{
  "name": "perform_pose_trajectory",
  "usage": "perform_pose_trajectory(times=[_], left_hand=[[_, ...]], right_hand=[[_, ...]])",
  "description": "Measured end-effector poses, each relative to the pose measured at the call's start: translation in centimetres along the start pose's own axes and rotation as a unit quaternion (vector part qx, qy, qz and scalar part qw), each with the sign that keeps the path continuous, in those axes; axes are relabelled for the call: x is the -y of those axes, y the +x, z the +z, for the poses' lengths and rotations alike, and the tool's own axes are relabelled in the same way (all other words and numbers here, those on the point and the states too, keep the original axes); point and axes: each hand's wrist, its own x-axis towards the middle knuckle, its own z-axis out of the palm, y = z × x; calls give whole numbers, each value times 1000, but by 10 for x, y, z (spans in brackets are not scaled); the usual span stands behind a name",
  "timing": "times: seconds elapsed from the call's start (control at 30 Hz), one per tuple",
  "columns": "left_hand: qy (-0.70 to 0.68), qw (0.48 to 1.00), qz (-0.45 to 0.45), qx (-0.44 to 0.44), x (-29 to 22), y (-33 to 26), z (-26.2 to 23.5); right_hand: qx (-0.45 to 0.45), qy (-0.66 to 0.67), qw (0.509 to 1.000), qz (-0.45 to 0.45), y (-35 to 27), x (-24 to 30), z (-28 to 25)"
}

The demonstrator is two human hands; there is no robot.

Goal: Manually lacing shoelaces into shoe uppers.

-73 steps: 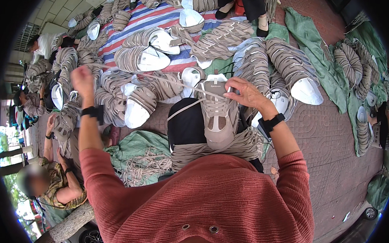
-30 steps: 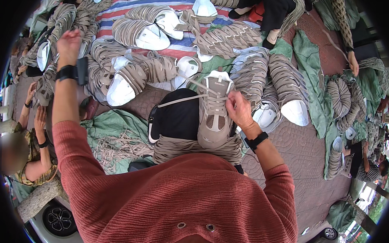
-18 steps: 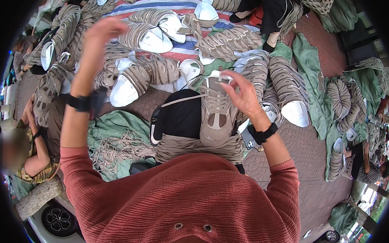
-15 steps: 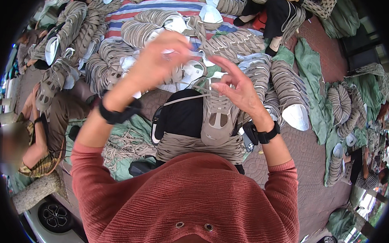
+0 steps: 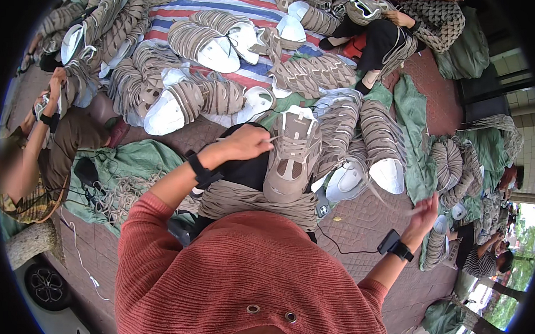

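Note:
A grey-beige sneaker upper [image 5: 286, 182] with partly threaded laces rests on my lap, toe toward me and tongue pointing away. Beside its left edge, my left hand [image 5: 248, 143] is closed in a pinch on a lace end with a pale tip. My right hand [image 5: 423, 216] is far out to the right, its fingers pinched on the lace, whose blurred strand [image 5: 379, 193] shows between the shoe and the hand. Across my thighs lies a thick bundle of grey-beige laces [image 5: 257, 201].
Stacks of nested sneaker uppers [image 5: 386, 133] stand ahead on a striped sheet [image 5: 249, 6] and green cloths [image 5: 414, 113]. Loose laces [image 5: 128, 198] lie at left. Co-workers sit at left and at the far right, one handling an upper [image 5: 365, 11].
My hands have moved apart: the left came down beside the upper's lacing, while the right swung far out to the right with a lace. My view has shifted slightly.

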Motion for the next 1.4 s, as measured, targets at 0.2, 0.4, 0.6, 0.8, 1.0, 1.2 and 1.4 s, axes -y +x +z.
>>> perform_pose_trajectory(times=[0.2,0.4,0.6,0.8,1.0,1.2,1.4], left_hand=[[-724,642,-116,-222,17,-82,-77],[-860,351,77,-363,71,-221,-143],[-830,283,104,-470,105,-297,-128],[-422,782,-306,-341,12,-134,-50],[102,965,-49,-236,-19,-39,23],[-15,994,-41,-97,-2,-49,-6],[-758,591,-93,-261,9,-134,-93]], right_hand=[[-314,101,942,60,-23,-16,-153],[-421,213,866,164,-8,-73,-221],[-48,83,984,150,28,-117,-157],[80,-89,972,204,17,-174,66],[319,-334,887,-17,-39,-232,198],[392,-508,720,-266,-61,-245,230],[356,-527,734,-238,-64,-251,218]])
